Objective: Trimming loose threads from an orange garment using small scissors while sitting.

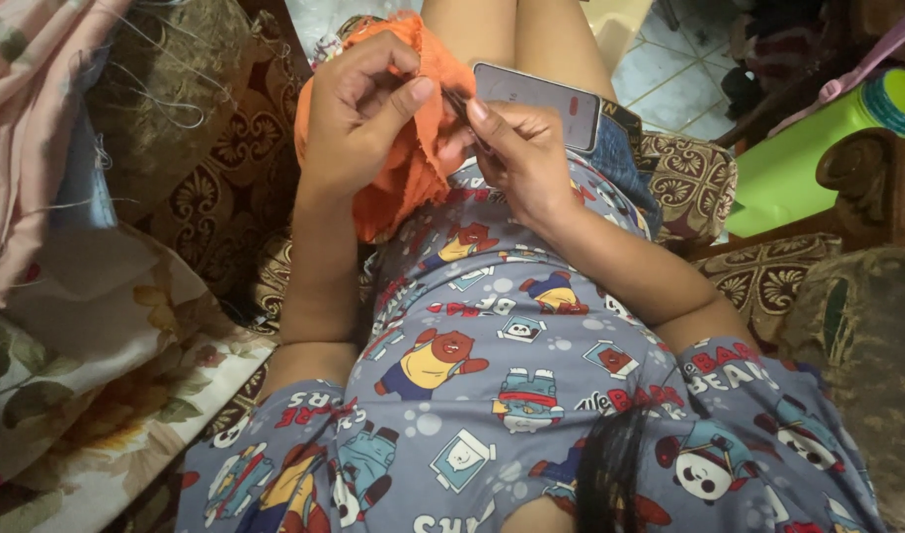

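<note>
The left hand (358, 114) pinches the orange cloth (403, 168) between thumb and fingers. The cloth lies bunched on the person's lap, under both hands. The right hand (521, 158) is closed on a small dark tool (459, 107), its tip at the cloth edge. A phone (541, 99) rests on the thigh, just behind the right hand. A floral pillow (97, 375) lies at the left.

Grey-blue short-sleeved top (511, 385) printed with cartoon bears and pandas, bare forearms, dark hair strand (610, 464)
</note>
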